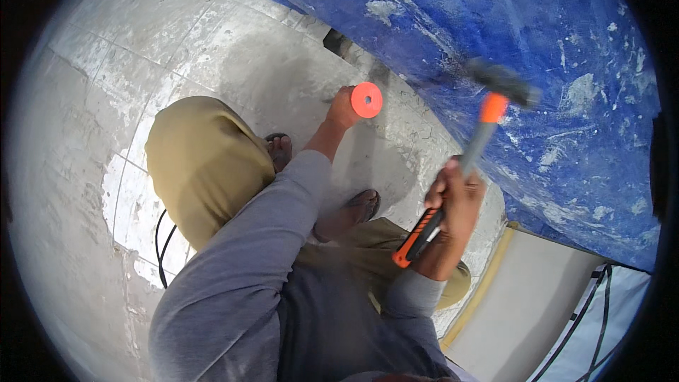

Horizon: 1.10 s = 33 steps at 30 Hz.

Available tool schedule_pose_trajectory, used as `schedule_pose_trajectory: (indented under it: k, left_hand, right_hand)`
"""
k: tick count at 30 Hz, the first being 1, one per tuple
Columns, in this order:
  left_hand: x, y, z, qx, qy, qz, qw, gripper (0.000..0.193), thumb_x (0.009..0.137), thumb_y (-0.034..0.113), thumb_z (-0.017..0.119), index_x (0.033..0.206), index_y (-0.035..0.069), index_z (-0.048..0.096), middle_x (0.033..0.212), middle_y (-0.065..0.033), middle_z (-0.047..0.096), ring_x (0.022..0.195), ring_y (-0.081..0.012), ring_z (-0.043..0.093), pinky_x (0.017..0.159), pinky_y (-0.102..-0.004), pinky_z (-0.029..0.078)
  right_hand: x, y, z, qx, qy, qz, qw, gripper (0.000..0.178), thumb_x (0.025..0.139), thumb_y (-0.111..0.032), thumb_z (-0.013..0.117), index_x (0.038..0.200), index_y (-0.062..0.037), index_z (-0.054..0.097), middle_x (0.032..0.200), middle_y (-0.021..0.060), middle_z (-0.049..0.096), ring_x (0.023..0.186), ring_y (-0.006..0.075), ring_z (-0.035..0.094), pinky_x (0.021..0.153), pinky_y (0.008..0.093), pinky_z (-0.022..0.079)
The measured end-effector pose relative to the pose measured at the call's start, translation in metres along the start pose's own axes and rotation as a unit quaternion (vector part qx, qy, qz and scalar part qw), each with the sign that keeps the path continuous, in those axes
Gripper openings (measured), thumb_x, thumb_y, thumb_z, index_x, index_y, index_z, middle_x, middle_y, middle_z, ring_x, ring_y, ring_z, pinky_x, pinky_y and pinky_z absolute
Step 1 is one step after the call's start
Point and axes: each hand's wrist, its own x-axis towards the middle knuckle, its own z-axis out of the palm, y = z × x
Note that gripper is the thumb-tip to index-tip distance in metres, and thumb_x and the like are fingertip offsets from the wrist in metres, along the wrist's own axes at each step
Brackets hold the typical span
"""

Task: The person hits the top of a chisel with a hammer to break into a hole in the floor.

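My left hand is closed round a chisel with a round orange hand guard, seen end-on from above. A small grey striking end shows in the middle of the disc; the blade below is hidden. Over to the right, my right hand grips a club hammer by its grey, black and orange handle. The dark hammer head is raised, blurred by motion, and stands apart from the chisel, up and to its right.
A blue, white-splattered tarp hangs along the right. Worn pale floor tiles lie at left, with a dark gap by the tarp's edge. My sandalled feet are below the chisel. A black cable lies beside my left knee.
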Motion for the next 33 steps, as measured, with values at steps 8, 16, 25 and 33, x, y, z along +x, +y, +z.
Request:
schedule_pose_trajectory:
  k: [8,16,25,33]
  left_hand:
    - [-0.002,-0.01,0.009,0.003,-0.008,0.031,0.999,0.017,0.072,0.019,0.067,0.085,0.009,0.064,0.087,-0.0132,0.065,0.083,-0.0294,0.062,0.075,-0.0409,0.047]
    - [-0.013,-0.027,0.013,-0.107,-0.12,0.046,0.986,0.018,0.073,0.021,0.067,0.089,0.012,0.066,0.085,-0.0098,0.066,0.085,-0.0274,0.062,0.082,-0.0419,0.044]
    - [-0.022,-0.008,0.04,0.037,-0.07,0.153,0.985,0.02,0.07,0.022,0.07,0.082,0.009,0.062,0.08,-0.0121,0.061,0.079,-0.0304,0.057,0.075,-0.0417,0.045]
    - [-0.011,-0.022,0.044,0.013,-0.027,0.125,0.992,0.013,0.067,0.016,0.067,0.074,0.007,0.061,0.075,-0.0125,0.062,0.075,-0.0315,0.059,0.072,-0.0419,0.047]
  right_hand:
    - [0.022,0.112,0.008,-0.049,-0.026,-0.037,0.998,0.014,0.09,-0.015,0.057,0.088,-0.002,0.051,0.054,0.0051,0.048,0.04,0.0126,0.047,0.039,0.0289,0.042]
    - [0.001,0.105,0.026,-0.052,-0.061,0.219,0.972,0.022,0.085,-0.016,0.062,0.079,-0.0007,0.049,0.055,0.0048,0.046,0.036,0.0124,0.043,0.035,0.0289,0.04]
    - [-0.01,0.114,0.001,-0.019,-0.022,0.207,0.978,0.024,0.089,-0.02,0.06,0.082,-0.001,0.048,0.058,0.0047,0.047,0.038,0.012,0.043,0.034,0.0281,0.04]
    - [-0.009,0.077,-0.002,0.006,-0.012,0.149,0.989,0.021,0.09,-0.019,0.06,0.084,-0.0024,0.049,0.058,0.004,0.047,0.038,0.0106,0.043,0.035,0.0271,0.04]
